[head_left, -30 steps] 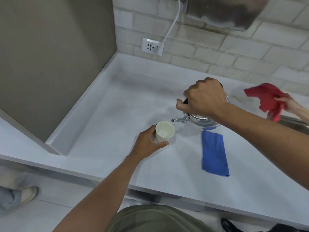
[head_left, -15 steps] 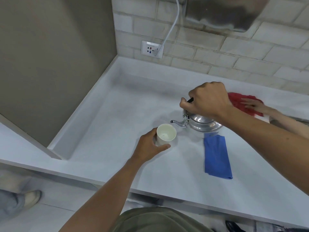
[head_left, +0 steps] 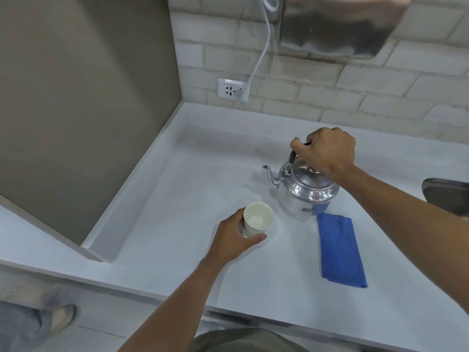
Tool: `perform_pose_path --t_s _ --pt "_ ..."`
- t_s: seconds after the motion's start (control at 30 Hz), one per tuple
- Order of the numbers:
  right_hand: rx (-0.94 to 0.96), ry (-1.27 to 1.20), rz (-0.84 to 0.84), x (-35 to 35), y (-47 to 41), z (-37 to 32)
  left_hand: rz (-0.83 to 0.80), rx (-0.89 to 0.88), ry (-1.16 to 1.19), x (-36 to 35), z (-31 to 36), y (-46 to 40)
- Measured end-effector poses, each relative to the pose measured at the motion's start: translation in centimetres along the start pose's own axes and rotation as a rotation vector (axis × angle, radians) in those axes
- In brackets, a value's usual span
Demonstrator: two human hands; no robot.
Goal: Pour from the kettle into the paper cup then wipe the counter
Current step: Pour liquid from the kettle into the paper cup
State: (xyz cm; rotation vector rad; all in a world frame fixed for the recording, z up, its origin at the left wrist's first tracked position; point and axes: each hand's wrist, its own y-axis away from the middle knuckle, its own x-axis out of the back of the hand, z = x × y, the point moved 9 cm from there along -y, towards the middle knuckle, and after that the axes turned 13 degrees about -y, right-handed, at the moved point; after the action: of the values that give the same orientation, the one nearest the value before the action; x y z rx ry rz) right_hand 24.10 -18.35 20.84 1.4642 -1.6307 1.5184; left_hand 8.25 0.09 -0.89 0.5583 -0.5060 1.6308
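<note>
A white paper cup stands on the pale grey counter, and my left hand is wrapped around its near side. A little liquid shows at the cup's bottom. Behind and to the right, a shiny metal kettle sits upright on the counter with its spout pointing left, apart from the cup. My right hand grips its black top handle. A folded blue cloth lies flat just in front of the kettle, to the right of the cup.
A grey panel wall closes the left side, and a tiled wall with a socket and white cable the back. A steel appliance hangs above. A dark sink edge shows at right. Someone's shoe is on the floor at lower left.
The kettle has gone from tilted over the cup to upright on the counter, farther back. The other person's hand with the red cloth has left the view on the right.
</note>
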Motion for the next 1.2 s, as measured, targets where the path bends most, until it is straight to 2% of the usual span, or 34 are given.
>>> perform_pose_path --t_s 0.23,0.93,1.2 --pt "-0.125 -0.040 0.027 -1.1 -2.5 2.7 -0.009 0.012 -0.019 0.0 0.0 -0.3" --pt "-0.157 0.100 -0.120 -5.7 -6.9 7.2 -0.011 -0.004 -0.018 -0.1 0.0 -0.9" --pt "-0.193 0.047 -0.114 -7.2 -6.3 9.0 -0.006 -0.004 -0.020 -0.1 -0.1 -0.9"
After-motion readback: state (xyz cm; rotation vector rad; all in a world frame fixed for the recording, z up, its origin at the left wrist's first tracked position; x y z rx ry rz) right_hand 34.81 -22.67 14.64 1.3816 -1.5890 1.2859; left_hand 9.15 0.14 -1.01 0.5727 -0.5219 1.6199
